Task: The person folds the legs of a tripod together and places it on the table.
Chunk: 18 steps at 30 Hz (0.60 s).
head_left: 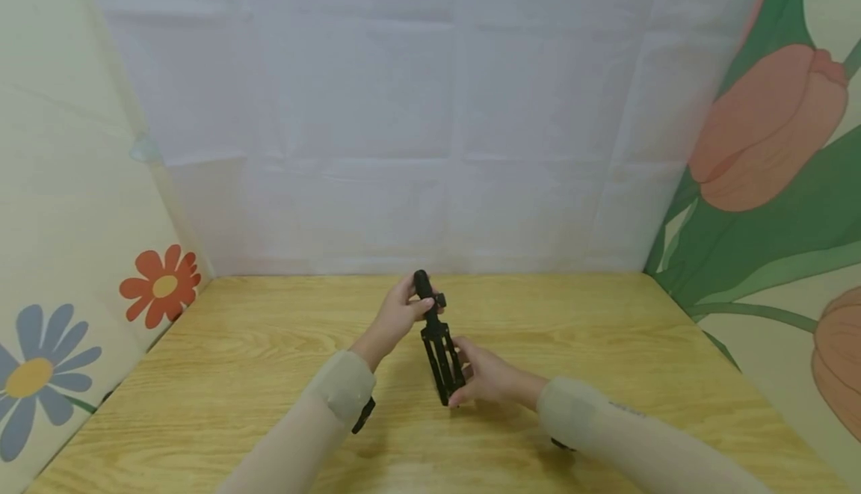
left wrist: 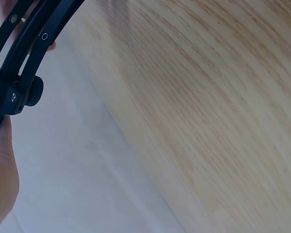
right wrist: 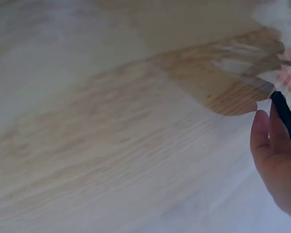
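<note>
A black mini tripod (head_left: 440,359) is held at a tilt over the table, its legs folded together toward me. My left hand (head_left: 397,315) grips its upper part, thumb across the front near a small side knob (head_left: 440,300). At the lower end, my right hand (head_left: 494,376) holds the legs between thumb and fingers. The left wrist view has the dark struts (left wrist: 31,39) and a ridged knob (left wrist: 35,91) close up. In the right wrist view the right hand (right wrist: 281,170) meets a leg tip (right wrist: 283,114); most of the tripod is cut off there.
The wood-grain table (head_left: 242,374) spreads under both arms. Behind it hangs a creased white sheet (head_left: 377,105). Flower-printed panels stand at the left (head_left: 60,180) and right (head_left: 760,270). Each forearm wears a pale band (head_left: 346,386) with a black piece under it.
</note>
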Motion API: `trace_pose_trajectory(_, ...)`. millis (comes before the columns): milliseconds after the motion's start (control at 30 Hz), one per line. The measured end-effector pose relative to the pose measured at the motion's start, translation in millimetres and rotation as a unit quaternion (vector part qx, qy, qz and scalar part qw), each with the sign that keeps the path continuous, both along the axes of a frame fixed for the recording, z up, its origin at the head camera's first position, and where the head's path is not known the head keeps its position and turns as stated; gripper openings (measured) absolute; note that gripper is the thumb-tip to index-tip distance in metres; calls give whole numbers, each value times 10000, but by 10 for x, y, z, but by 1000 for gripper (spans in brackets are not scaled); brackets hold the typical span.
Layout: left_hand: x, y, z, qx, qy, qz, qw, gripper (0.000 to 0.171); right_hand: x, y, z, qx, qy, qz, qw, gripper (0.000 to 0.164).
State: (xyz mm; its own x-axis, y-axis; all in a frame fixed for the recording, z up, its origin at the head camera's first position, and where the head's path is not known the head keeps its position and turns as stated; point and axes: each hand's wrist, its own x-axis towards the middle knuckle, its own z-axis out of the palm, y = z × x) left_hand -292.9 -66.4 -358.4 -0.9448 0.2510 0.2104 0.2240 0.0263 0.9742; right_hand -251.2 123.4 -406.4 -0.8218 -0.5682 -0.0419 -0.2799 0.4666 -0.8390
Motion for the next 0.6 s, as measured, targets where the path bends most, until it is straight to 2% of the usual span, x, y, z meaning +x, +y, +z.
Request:
trace_pose_trajectory(100,-1,3,-9,-17,-3,-6,10000,45,6,3,1,-27,24,25,10000,85)
trace_pose_trajectory(200,12,17,10,-50,7,57,10000,38,7,-6,-1,-105,81,60,9999,84)
trace_pose_trajectory(333,63,81,57,-399,-51,489,9980,28,7,-16,-9,-66,96,-3,9999,83)
trace_pose_trajectory(400,104,125,94,-702,-148,802,9942,35,12,-16,-12,30,90,-94,9999,84)
trace_pose_trajectory(467,144,169,139,-921,-283,1033,9900,49,22,-16,-13,103,77,-195,9997,85)
trace_pose_trajectory(600,198,238,214,-1086,-500,1268,9847,70,45,-13,-15,238,229,-307,9990,89)
